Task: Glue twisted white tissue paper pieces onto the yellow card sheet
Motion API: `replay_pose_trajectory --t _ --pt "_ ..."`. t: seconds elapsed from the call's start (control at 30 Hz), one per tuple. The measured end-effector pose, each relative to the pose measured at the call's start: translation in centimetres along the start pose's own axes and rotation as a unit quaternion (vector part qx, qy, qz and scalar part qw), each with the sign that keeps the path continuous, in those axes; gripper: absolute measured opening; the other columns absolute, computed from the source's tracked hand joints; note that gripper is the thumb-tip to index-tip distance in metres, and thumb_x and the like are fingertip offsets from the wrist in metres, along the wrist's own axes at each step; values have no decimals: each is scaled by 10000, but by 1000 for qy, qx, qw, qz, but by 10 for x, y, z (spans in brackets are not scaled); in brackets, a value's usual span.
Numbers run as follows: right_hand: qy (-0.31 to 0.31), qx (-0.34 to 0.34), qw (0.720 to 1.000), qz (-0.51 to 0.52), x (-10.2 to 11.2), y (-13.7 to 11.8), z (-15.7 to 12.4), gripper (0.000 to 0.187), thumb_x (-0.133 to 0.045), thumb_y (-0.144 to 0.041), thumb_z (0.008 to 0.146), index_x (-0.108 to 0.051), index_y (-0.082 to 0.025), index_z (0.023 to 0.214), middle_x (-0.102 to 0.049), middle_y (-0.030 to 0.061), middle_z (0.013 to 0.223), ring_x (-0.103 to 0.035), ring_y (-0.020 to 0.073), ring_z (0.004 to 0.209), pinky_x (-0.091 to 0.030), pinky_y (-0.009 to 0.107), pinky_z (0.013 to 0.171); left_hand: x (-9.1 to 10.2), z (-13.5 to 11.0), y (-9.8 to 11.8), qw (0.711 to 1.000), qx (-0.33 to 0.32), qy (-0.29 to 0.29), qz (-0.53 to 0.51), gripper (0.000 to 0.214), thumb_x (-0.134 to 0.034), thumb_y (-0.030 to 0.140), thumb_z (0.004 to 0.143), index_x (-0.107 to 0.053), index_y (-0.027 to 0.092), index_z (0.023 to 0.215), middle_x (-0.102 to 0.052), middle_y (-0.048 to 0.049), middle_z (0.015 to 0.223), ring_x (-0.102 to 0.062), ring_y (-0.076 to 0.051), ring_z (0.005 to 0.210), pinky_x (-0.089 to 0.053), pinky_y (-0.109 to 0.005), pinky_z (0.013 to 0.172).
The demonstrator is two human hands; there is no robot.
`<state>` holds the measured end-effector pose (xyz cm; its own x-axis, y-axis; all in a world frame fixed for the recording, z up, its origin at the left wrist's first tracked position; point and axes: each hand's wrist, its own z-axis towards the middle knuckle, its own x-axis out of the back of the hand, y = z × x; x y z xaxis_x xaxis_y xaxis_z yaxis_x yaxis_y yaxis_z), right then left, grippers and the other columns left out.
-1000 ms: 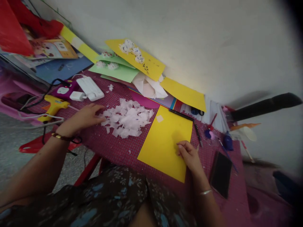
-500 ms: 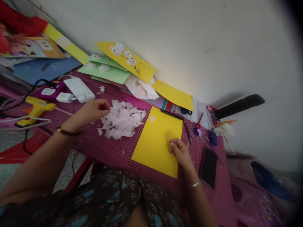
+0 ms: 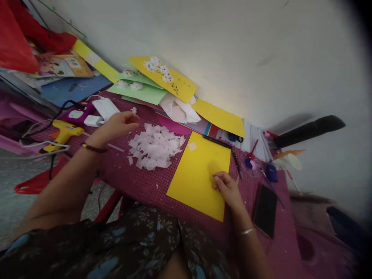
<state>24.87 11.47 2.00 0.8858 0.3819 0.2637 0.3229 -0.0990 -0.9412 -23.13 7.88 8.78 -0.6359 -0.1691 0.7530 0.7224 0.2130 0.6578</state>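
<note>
My left hand (image 3: 120,124) is above the table at the back-left edge of a pile of small torn white paper pieces (image 3: 155,147). Its fingers are curled together; whether a scrap sits in them is hidden. Over the right part of a yellow paper sheet (image 3: 197,174), my right hand (image 3: 228,188) has thumb and fingertips drawn together, and I cannot make out anything in them. One small white paper square (image 3: 192,146) lies near the sheet's upper left corner.
A yellow glue gun (image 3: 62,133) and white chargers (image 3: 106,108) with cables lie left. Behind are yellow and green cards with white paper flowers (image 3: 165,73). A black pen (image 3: 216,142) touches the sheet's top. At right are a dark phone (image 3: 265,209) and blue bottle (image 3: 271,172).
The whole view has shifted, so things appear farther right. My left hand has moved slightly toward the back, away from the paper pile. My right hand stays over the yellow sheet.
</note>
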Motion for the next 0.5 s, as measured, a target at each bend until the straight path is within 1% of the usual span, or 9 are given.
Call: replay_pose_trajectory --t 0.03,0.1,0.17,0.23,0.27,0.33,0.43,0.5 --pt "-2 -1 1000 1 0 0 0 343 -704 -538 805 -616 -217 885 -559 -46 570 -528 134 505 -397 266 502 5 -2 -9 1000 9 -11 12 453 -568 458 790 -674 135 1089 -720 -94 972 -625 -219 834 -525 -363 796" --pt "-3 -5 1000 1 -1 -1 0 348 -711 -545 795 -616 -221 881 -565 -43 563 -528 138 503 -396 267 497 7 -6 -22 998 10 -51 38 405 -605 433 715 -688 157 999 -711 -89 915 -633 -240 821 -522 -372 798" --pt "-2 -5 1000 -2 -1 -2 0 353 -710 -549 788 -617 -222 883 -571 -41 551 -521 139 493 -391 266 492 1 -8 -29 994 -12 -75 75 418 -635 404 662 -699 161 996 -709 -102 962 -641 -264 891 -514 -381 854" --pt "1 -3 1000 -5 -2 -2 0 347 -703 -545 789 -615 -223 884 -575 -41 546 -516 137 487 -386 265 491 -6 -8 -32 992 -27 -73 103 446 -665 365 638 -709 155 1028 -703 -107 1018 -620 -271 967 -491 -379 917" --pt "2 -2 1000 -6 -2 -2 0 341 -698 -543 793 -613 -224 881 -576 -42 546 -513 134 485 -385 264 491 -9 -8 -33 992 -24 -69 106 445 -676 350 642 -710 152 1039 -701 -100 1021 -607 -262 972 -483 -368 923" --pt "4 0 1000 -8 -2 -2 0 332 -688 -541 801 -610 -227 872 -576 -44 545 -504 130 478 -385 263 489 -14 -5 -32 993 -1 -68 93 379 -683 332 674 -708 144 1003 -702 -69 950 -590 -226 899 -479 -330 865" --pt "6 -1 1000 -8 -3 -1 0 334 -683 -546 800 -613 -227 873 -580 -43 542 -504 130 476 -391 262 486 -20 0 -30 994 29 -73 72 223 -645 332 754 -674 145 873 -683 -18 782 -551 -174 741 -445 -278 717" --pt "6 -2 1000 -8 -3 -1 0 331 -682 -542 797 -614 -227 874 -581 -43 543 -511 132 478 -397 261 488 -22 1 -27 995 46 -69 62 142 -625 294 755 -643 155 779 -657 -2 696 -520 -160 684 -403 -265 659"
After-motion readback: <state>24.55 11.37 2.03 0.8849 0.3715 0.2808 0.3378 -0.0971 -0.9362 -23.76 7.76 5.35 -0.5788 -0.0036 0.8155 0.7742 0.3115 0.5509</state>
